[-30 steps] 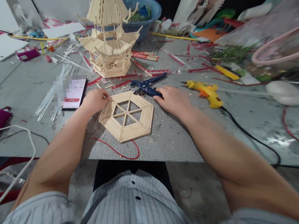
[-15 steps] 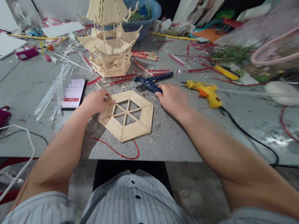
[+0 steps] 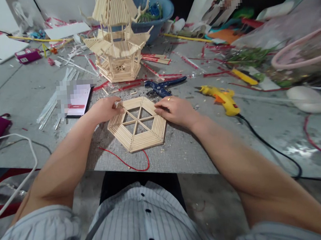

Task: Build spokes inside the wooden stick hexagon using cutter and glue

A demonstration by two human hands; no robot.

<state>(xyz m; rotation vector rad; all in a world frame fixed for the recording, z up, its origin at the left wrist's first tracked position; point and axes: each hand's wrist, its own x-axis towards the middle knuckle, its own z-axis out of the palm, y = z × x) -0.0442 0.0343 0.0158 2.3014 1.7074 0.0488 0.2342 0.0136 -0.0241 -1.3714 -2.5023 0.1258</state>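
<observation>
Fingers of the left hand (image 3: 104, 108) bend over the hexagonal stick panel (image 3: 137, 120) at its ten o'clock corner; at two o'clock the right hand (image 3: 177, 111) brings curled fingertips to its edge. The hands are apart, and from where I stand I cannot tell whether either truly grips. The panel lies flat between them. Step in hand, in my judgement: steadying the panel. Any shift of it calls for even hold on both sides, sparing the thin spokes (image 3: 145, 118).

Surface, left to right, clocked from the panel: phone (image 3: 79, 99) at ten; red cord (image 3: 125, 163) toward seven; stick pagoda (image 3: 119, 48) just before twelve; blue pliers (image 3: 160, 89) at one; blue basin (image 3: 160, 27) farther off, just past twelve; yellow glue gun (image 3: 227, 103) between two and three. Red scraps (image 3: 216, 74) litter the grey table (image 3: 9, 89). Clear plastic sheeting (image 3: 269, 35) heaps at two.
</observation>
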